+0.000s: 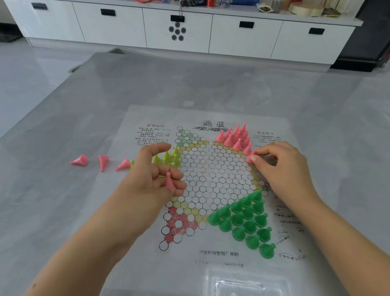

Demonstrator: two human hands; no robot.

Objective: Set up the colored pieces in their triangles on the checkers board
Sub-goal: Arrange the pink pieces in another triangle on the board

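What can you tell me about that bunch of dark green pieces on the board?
The dark green pieces are small cone-shaped pawns with round knobs on top, looking like glossy plastic. They stand upright, packed in rows that fill one triangular point of the star on the paper board, at the near right side. The triangle narrows towards the middle of the board and widens towards the person. Neighbouring pieces stand close together. Neither hand touches them; the right hand works above them at the pink triangle.
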